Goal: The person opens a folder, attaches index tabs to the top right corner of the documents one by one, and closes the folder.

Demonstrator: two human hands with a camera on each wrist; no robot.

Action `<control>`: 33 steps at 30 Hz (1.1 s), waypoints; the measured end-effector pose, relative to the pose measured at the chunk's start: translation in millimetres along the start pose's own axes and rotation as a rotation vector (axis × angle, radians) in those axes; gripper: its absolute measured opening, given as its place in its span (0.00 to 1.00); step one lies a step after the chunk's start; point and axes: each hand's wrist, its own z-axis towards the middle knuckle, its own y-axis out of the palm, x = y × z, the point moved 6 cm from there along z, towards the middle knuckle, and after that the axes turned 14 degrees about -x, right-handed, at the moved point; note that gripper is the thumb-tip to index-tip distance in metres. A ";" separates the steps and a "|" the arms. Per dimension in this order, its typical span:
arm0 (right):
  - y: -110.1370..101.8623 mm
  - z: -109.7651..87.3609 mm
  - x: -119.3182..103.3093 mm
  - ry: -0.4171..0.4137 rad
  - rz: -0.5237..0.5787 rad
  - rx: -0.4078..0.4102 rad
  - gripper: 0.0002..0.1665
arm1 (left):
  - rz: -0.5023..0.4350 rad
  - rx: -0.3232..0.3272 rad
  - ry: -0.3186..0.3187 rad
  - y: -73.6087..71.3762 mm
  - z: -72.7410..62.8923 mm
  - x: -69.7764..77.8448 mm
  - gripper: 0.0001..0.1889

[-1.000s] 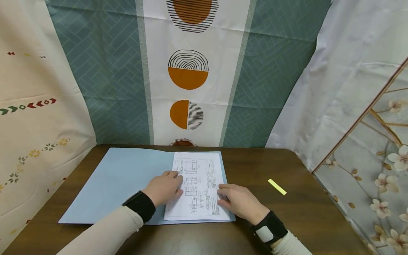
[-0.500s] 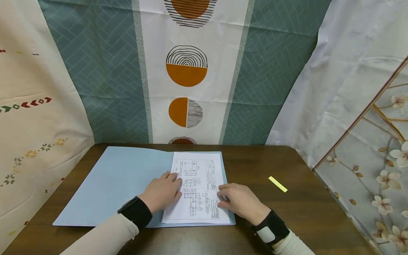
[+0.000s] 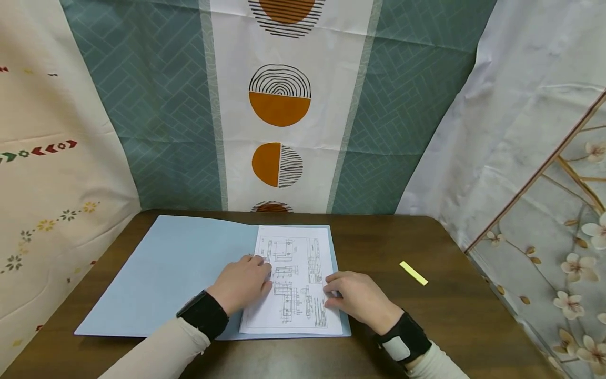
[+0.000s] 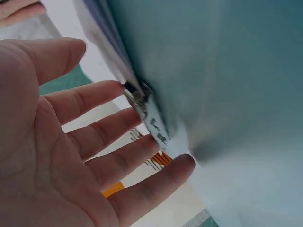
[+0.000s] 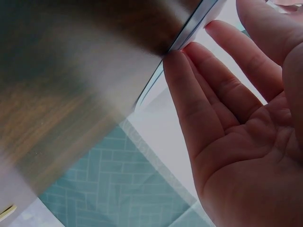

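A light blue folder (image 3: 175, 263) lies spread open on the table, with a stack of white sheets (image 3: 299, 281) on its right half. Technical line drawings cover the top sheet. My left hand (image 3: 241, 282) rests at the stack's left edge, fingers extended. In the left wrist view its fingertips touch a shiny metal clip (image 4: 155, 120) between the sheets and the blue cover. My right hand (image 3: 360, 299) lies at the right edge of the stack, fingers fairly straight and thumb apart. The right wrist view shows those fingertips right at the folder's edge (image 5: 150, 85).
A short yellow strip (image 3: 413, 273) lies on the brown table (image 3: 379, 247), right of the folder. Behind the table hangs a patterned cloth (image 3: 279, 116), with a cream cloth (image 3: 71, 200) on the left and a floral one (image 3: 544, 237) on the right.
The head view has shifted slightly. Both hands stay at the two edges of the sheets, and the folder and yellow strip lie as before.
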 end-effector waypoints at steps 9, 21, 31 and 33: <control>-2.4 0.2 0.7 0.001 0.005 -0.004 0.19 | -0.011 0.041 -0.032 -0.7 7.2 5.2 0.17; -2.2 -0.8 -0.1 0.027 0.019 -0.010 0.19 | -0.015 0.035 -0.033 0.0 9.3 5.6 0.17; -0.5 -1.4 -0.7 0.034 0.008 -0.026 0.18 | 0.012 0.044 -0.027 3.1 11.3 2.6 0.16; -0.3 -2.7 0.0 0.026 0.005 -0.027 0.18 | 0.006 0.042 -0.024 3.1 10.7 3.0 0.16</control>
